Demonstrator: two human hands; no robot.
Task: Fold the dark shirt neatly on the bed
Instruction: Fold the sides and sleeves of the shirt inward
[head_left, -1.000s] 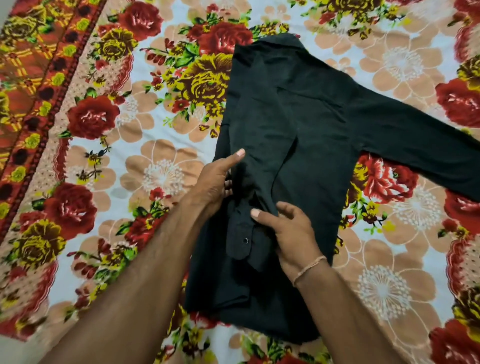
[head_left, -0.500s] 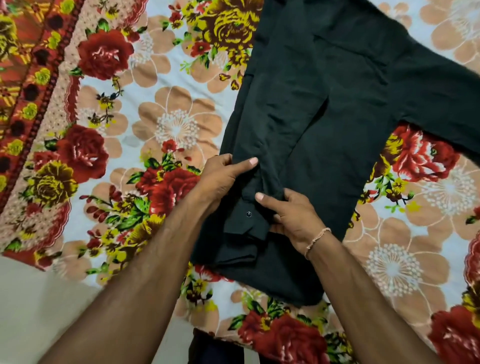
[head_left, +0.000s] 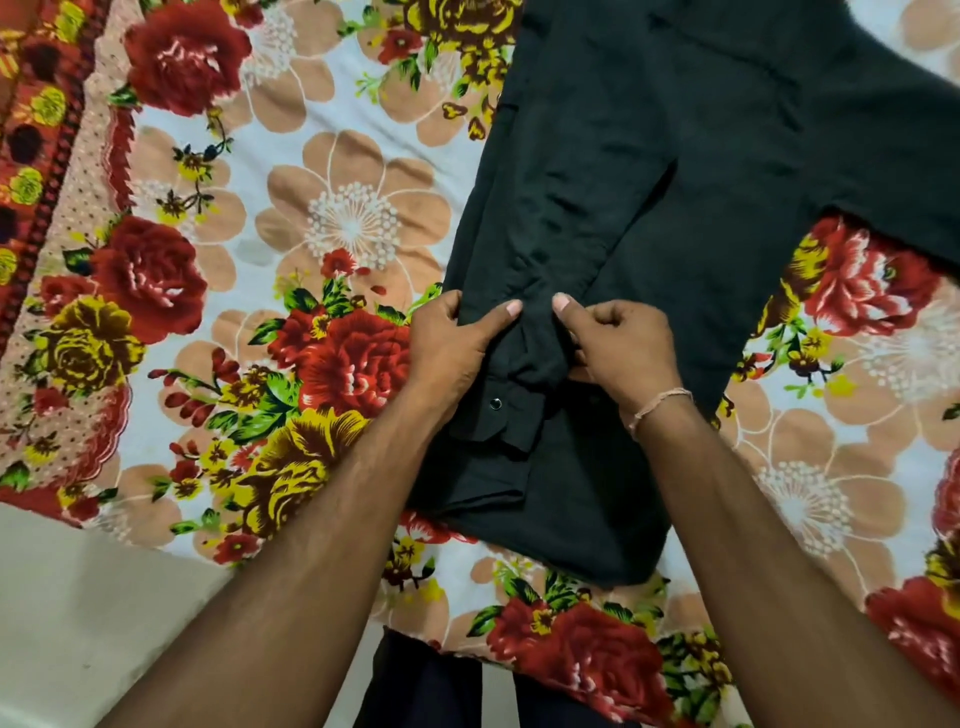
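Both hands pinch the dark shirt's (head_left: 675, 171) folded-in sleeve (head_left: 550, 244): left hand (head_left: 452, 348) and right hand (head_left: 618, 348) flank it as it runs lengthwise toward the cuff (head_left: 498, 415) just below them.

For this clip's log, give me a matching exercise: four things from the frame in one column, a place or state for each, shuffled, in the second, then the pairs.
Things:
1. folded sleeve
2. other sleeve
3. cuff
4. thread band

Places or states:
A. on the right wrist
B. spread out to the right over the bedsheet
C. laid down the shirt, pinched by the left hand and right hand
D. nearest the person, snap showing

Pairs: 1-C, 2-B, 3-D, 4-A
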